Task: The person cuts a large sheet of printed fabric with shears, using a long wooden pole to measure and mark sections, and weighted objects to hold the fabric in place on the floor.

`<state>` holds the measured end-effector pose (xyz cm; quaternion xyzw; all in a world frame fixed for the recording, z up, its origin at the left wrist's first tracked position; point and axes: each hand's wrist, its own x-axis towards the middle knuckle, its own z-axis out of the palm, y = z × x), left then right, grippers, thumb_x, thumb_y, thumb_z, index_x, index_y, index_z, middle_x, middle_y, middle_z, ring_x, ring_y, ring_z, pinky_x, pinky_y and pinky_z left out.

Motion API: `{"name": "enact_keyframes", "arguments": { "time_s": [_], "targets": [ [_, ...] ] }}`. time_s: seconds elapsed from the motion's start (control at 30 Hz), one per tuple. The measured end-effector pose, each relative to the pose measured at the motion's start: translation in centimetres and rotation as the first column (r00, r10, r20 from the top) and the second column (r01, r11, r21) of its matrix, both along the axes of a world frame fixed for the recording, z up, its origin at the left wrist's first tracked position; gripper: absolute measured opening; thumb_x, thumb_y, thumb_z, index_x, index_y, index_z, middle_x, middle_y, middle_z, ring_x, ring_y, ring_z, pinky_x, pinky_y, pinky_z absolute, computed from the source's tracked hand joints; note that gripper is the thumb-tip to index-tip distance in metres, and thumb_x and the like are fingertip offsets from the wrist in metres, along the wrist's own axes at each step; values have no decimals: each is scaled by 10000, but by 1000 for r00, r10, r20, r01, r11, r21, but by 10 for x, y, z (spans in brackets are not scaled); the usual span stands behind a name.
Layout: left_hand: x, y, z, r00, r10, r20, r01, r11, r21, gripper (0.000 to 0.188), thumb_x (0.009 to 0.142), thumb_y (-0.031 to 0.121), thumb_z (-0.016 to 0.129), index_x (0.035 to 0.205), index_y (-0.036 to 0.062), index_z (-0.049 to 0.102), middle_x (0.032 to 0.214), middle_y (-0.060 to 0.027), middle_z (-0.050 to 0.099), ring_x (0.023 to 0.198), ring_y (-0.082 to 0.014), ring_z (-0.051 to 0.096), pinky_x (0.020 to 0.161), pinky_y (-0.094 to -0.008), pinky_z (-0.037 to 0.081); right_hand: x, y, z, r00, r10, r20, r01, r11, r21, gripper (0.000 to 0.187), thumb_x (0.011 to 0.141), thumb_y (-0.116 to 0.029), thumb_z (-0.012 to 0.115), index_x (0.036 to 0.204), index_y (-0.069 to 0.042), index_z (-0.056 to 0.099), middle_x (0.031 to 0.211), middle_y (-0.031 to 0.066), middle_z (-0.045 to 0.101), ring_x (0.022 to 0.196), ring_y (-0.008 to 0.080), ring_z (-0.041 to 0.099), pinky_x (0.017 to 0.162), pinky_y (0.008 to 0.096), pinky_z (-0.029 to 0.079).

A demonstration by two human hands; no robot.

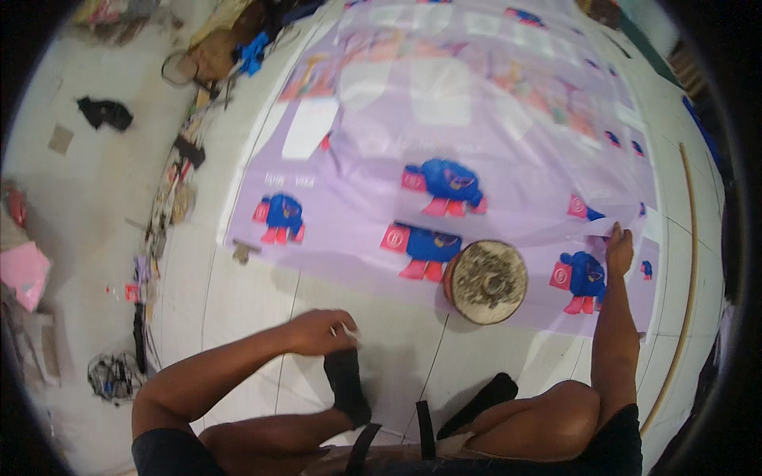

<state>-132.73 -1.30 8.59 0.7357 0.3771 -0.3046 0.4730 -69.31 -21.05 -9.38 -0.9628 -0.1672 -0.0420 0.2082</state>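
A large lilac printed sheet (357,238) lies spread over the floor in front of me, with blue and pink cartoon figures and white cut-out-like shapes on it. Near its right side my right hand (619,252) pinches a raised pale flap of the sheet. My left hand (321,332) hovers short of the sheet's near edge, above my dark-socked foot. Its fingers are curled together, and whatever may be in them is too blurred to make out. A round drum-like block (488,284), cream on top with a dark rough patch, rests on the sheet's near edge.
A small metal clip-like piece (244,252) lies by the sheet's near left corner. Along the right runs a long thin pole (689,238). Assorted clutter lines the left, including a wire bundle (115,377), a pink piece (25,274) and a black cloth (105,113). Pale tiles cover the floor.
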Motion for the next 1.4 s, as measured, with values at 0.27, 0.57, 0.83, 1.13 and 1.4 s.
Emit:
{"name": "enact_keyframes", "arguments": {
  "time_s": [0.27,0.57,0.83,1.13,1.4],
  "targets": [
    [58,157,-30,994,13,-111,41,882,470,618,859,501,672,1276,60,552,1060,-189,661,917,-276,664,779,-390,549,18,-75,45,976,59,209,-80,992,94,450,954,-454,523,966,-12,612,941,273,659,883,464,631,791,533,476],
    [122,192,-135,625,772,120,-780,622,60,1005,868,524,659,1533,329,-68,1256,-303,466,746,-384,651,622,-492,593,0,-178,94,983,-36,182,32,999,25,313,985,-331,495,913,-34,564,848,211,627,852,420,609,773,523,461],
    [128,208,-171,622,720,307,-734,673,-93,974,844,263,721,1532,190,36,1214,-266,522,762,-334,661,586,-406,593,-17,-201,83,996,-91,5,91,995,47,266,961,-267,549,1001,-7,586,983,226,627,933,412,602,830,456,477],
    [129,285,-121,-63,577,814,-959,190,-209,700,777,16,561,1430,54,313,962,-104,539,635,-135,487,512,-296,411,4,-142,31,924,42,-379,146,879,453,260,965,-253,502,1060,-14,542,1042,175,577,933,291,617,662,414,547],
    [116,447,22,115,136,984,-993,16,114,388,859,188,581,1180,-29,605,873,-110,621,720,-205,555,673,-343,463,120,3,119,983,50,177,-141,822,552,414,994,-302,483,1222,43,502,1235,303,554,1174,442,528,988,439,414]
  ]
}}
